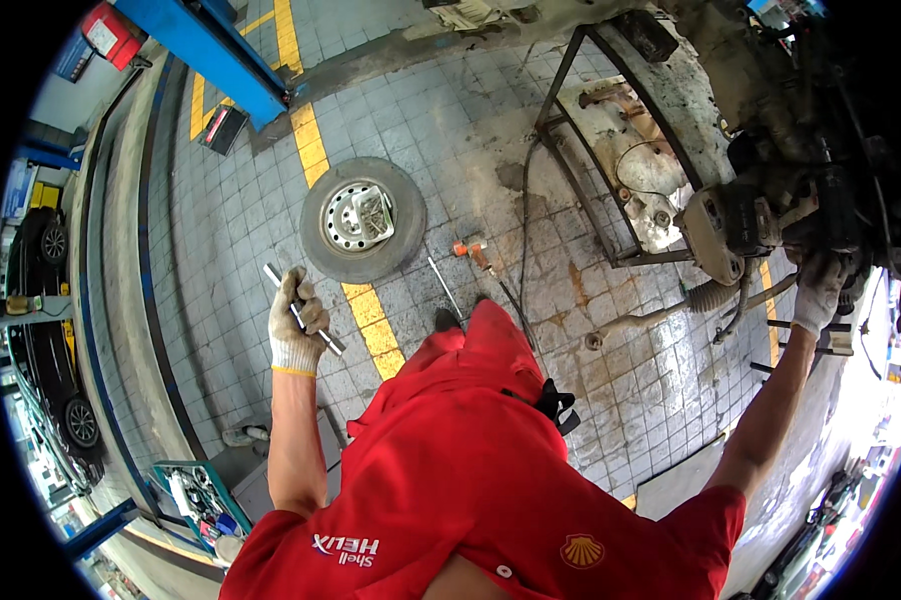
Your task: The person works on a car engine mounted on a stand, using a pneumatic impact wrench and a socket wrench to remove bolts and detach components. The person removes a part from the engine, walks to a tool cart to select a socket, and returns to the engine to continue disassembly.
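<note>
My left hand, in a pale work glove, is closed around a short silver metal bar whose two ends stick out past the fist. It is held up over the tiled floor, left of my body. My right arm stretches far to the right, where my gloved right hand rests against a dark, greasy engine or gearbox assembly. Its fingers are lost among the shadowed parts, so their grip does not show. A ribbed rubber boot and a shaft hang below the assembly.
A wheel lies flat on the floor, a small tray on it. Near my feet are a thin metal rod and an orange air tool with a hose. A metal stand and blue lift post stand ahead.
</note>
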A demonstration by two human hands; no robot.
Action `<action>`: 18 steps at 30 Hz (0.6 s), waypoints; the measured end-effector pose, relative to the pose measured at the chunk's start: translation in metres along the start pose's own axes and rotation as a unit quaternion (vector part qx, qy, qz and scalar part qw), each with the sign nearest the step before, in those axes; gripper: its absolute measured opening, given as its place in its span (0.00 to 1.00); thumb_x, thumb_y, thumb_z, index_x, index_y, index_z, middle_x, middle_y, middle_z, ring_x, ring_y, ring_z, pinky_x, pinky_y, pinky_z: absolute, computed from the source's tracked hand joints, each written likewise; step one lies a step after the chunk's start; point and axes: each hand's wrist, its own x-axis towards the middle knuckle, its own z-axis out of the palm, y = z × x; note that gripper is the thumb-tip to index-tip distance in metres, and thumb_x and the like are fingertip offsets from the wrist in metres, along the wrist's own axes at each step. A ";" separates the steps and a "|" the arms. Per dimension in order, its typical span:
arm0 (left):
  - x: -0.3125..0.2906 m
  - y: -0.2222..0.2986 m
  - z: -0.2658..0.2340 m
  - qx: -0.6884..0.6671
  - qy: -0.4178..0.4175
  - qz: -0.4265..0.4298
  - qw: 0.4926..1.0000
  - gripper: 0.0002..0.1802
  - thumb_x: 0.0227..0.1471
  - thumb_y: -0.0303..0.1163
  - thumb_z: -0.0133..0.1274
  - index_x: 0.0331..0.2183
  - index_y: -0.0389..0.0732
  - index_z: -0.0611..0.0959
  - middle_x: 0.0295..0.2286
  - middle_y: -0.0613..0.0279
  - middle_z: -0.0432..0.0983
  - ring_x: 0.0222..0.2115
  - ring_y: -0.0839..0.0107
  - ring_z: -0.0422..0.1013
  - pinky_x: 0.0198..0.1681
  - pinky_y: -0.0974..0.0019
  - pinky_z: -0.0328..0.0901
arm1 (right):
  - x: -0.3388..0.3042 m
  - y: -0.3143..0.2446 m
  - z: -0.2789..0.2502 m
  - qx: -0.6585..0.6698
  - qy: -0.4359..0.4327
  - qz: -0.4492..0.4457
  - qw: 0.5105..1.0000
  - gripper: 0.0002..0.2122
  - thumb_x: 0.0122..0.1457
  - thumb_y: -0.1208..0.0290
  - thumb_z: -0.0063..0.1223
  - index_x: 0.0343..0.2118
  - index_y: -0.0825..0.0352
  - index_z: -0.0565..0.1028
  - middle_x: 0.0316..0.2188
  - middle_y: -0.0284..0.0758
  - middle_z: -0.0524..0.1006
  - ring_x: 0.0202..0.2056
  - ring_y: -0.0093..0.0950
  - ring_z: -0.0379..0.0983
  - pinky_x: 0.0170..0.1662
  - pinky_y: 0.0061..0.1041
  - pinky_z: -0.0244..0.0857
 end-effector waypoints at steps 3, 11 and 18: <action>-0.003 0.007 -0.016 -0.027 -0.011 -0.005 1.000 0.13 0.71 0.44 0.50 0.46 0.47 0.82 0.24 0.71 0.76 0.10 0.84 0.54 0.10 0.77 0.49 | -0.001 -0.001 0.009 0.025 -0.019 0.030 0.999 0.19 0.61 0.73 0.53 0.56 0.67 0.73 0.53 0.47 0.72 0.57 0.47 0.69 0.59 0.40 0.71; -0.003 0.021 -0.031 -0.048 -0.008 0.050 0.998 0.14 0.71 0.45 0.50 0.44 0.46 0.82 0.23 0.70 0.77 0.09 0.82 0.54 0.09 0.75 0.51 | -0.004 -0.004 0.021 0.145 0.027 0.111 0.983 0.19 0.65 0.73 0.51 0.58 0.66 0.73 0.56 0.47 0.73 0.60 0.50 0.67 0.63 0.43 0.66; 0.029 0.012 0.011 -0.023 -0.017 0.035 0.999 0.14 0.71 0.44 0.50 0.44 0.45 0.81 0.23 0.71 0.74 0.10 0.83 0.55 0.09 0.76 0.50 | -0.009 -0.002 0.019 0.140 0.000 0.085 0.986 0.24 0.62 0.78 0.52 0.63 0.64 0.70 0.57 0.45 0.70 0.61 0.48 0.66 0.63 0.42 0.68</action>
